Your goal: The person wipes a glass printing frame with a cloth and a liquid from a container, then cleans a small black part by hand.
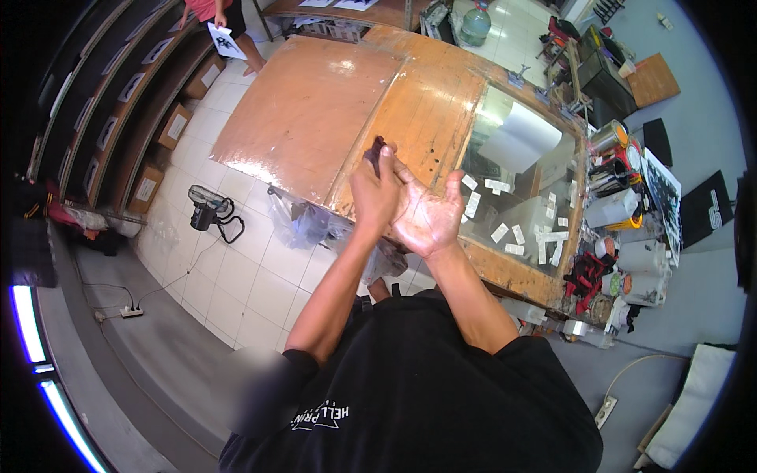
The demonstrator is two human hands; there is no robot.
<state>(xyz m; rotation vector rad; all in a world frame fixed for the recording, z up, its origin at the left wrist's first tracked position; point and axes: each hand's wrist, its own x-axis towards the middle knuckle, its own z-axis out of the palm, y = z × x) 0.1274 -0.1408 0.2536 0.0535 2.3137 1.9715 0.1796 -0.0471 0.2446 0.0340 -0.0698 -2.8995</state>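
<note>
My left hand point(374, 194) is closed around a small dark maroon cloth point(376, 151), which sticks out beyond the fingers. Beside it, touching, is my right hand point(432, 214), palm turned up and thumb spread. The right palm looks wet or shiny, and some of its fingers are hidden behind the left hand. Both hands are above the near edge of a worn wooden table point(430, 98). A glass panel point(505, 189) is set into the table to the right, with several small white labelled pieces and a white sheet point(520, 138) on it.
Cans and containers point(611, 209) crowd the right edge of the table. A brown board point(307, 102) covers its left part. On the tiled floor stands a small fan point(209, 211). Shelves point(118, 102) line the left; a person point(225, 24) holding a printed sheet stands beyond.
</note>
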